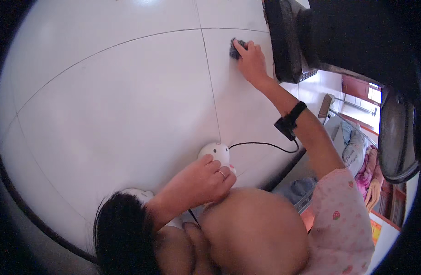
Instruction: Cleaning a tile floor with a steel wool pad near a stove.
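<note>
My right hand reaches out over the white floor tiles and holds a small dark grey scrubbing pad or cloth against them. A black band with a small device is strapped to that forearm. My left hand, wearing a ring, has its fingers curled in front of my bent knee. It partly covers a white slipper with a small animal face. The underside of this hand is hidden, and nothing shows in it. Another white slipper is mostly hidden behind hair and my forearm.
A black piece of furniture stands just right of my right hand. From the wrist device, a black cable runs behind the slipper. Pillows and a pink blanket lie farther right. A dark strip borders the floor at left.
</note>
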{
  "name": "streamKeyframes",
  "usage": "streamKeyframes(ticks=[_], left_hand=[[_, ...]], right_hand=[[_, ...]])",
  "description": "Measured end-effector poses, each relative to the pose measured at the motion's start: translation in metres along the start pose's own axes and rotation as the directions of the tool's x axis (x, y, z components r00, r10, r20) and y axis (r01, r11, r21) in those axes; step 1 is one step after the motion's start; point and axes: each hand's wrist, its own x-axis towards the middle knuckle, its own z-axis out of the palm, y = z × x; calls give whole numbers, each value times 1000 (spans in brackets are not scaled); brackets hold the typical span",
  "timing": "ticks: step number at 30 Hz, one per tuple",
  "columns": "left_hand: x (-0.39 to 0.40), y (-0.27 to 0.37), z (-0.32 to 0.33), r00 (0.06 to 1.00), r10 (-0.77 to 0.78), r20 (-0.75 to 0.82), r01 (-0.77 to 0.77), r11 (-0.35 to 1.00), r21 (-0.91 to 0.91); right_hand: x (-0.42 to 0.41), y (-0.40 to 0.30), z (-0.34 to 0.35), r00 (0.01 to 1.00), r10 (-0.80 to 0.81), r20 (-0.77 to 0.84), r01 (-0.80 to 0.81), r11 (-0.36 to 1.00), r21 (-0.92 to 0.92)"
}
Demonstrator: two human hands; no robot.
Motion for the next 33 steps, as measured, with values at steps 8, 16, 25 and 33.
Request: streamKeyframes(ticks=[8, 16, 25, 33], left_hand=[[9, -5, -1, 1000, 14, 19, -14, 999, -32], [5, -1, -7, 1000, -9, -21, 9, 1000, 29], [5, -17, -8, 995, -86, 44, 86, 996, -7], [15, -40, -6, 996, -82, 28, 83, 995, -60]], right_hand=[[-5, -22, -6, 998, -67, -17, 67, 997, 22], [12, -32, -11, 997, 40, -73, -35, 998, 61], [45, 33, 11, 902, 411, -135, -350, 877, 330], [95, 93, 28, 851, 480, -213, -467, 877, 114]])
